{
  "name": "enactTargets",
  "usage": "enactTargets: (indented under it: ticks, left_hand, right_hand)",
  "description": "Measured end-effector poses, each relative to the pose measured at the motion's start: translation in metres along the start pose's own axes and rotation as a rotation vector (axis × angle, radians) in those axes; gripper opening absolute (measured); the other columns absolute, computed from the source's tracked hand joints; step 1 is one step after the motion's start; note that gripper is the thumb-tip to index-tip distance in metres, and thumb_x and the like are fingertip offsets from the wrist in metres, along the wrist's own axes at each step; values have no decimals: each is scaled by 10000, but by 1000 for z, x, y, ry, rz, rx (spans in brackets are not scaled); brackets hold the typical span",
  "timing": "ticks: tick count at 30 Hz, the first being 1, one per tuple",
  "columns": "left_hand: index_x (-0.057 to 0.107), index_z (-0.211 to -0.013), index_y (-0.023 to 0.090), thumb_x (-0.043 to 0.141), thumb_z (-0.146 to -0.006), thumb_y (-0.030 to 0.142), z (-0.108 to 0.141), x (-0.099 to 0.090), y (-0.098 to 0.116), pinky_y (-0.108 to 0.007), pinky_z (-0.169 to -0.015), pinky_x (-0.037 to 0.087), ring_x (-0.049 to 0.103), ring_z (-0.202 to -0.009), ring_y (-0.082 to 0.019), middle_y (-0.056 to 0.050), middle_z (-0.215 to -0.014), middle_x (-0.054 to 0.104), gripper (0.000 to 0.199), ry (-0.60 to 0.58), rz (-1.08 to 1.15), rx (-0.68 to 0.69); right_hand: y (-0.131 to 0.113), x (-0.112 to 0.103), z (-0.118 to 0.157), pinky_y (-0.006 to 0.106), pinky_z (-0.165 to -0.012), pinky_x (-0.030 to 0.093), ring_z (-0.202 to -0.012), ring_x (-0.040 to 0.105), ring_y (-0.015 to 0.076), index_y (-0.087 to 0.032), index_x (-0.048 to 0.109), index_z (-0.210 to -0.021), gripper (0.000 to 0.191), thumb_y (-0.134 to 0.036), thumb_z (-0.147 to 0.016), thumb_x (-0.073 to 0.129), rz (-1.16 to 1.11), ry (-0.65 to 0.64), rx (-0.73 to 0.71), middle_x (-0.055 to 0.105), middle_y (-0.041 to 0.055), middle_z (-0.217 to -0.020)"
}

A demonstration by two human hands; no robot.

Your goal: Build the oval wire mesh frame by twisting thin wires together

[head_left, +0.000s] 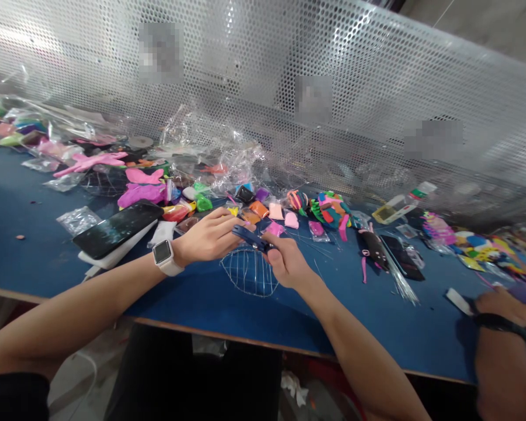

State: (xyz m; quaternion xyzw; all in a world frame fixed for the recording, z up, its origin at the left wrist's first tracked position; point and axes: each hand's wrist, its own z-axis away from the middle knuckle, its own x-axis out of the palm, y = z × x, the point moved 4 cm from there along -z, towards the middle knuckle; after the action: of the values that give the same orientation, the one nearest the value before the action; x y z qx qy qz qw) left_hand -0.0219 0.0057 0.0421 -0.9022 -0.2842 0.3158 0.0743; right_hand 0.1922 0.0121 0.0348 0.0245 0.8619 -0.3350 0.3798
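My right hand (pixel 289 263) grips a slim dark blue object (pixel 248 237) with a rounded end and shiny spots on its lower side. Its exact kind is unclear, though it resembles a phone seen edge-on. The object is above a leaf-shaped wire frame (pixel 251 275) with several thin ribs. My left hand (pixel 211 234) reaches in from the other side, its fingers stretched towards the blue object's far end. The fingertips are partly covered, and no held thing shows there. The frame's upper edge is hidden behind both hands.
Packets of coloured clay (pixel 258 209) and clear wrappers line the back, below a perforated metal panel (pixel 263 76). A black phone (pixel 119 229) lies at left, another phone (pixel 402 257) at right beside thin wires (pixel 404 285). A bottle (pixel 403 203) lies behind. Another person's hand (pixel 504 307) is at far right.
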Motion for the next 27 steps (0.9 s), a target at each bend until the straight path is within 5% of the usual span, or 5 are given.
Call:
enactTargets:
  ticks: [27]
  left_hand:
    - [621, -1109, 187, 510, -1116, 135, -4, -3, 2, -375, -837, 601, 729, -841, -195, -86, -1028, 816, 122, 6, 21, 4]
  right_hand:
    - [1, 1, 1, 298, -561, 372, -538, 529, 142, -234, 620, -945, 604, -717, -1159, 327, -7, 12, -7, 610, -24, -656]
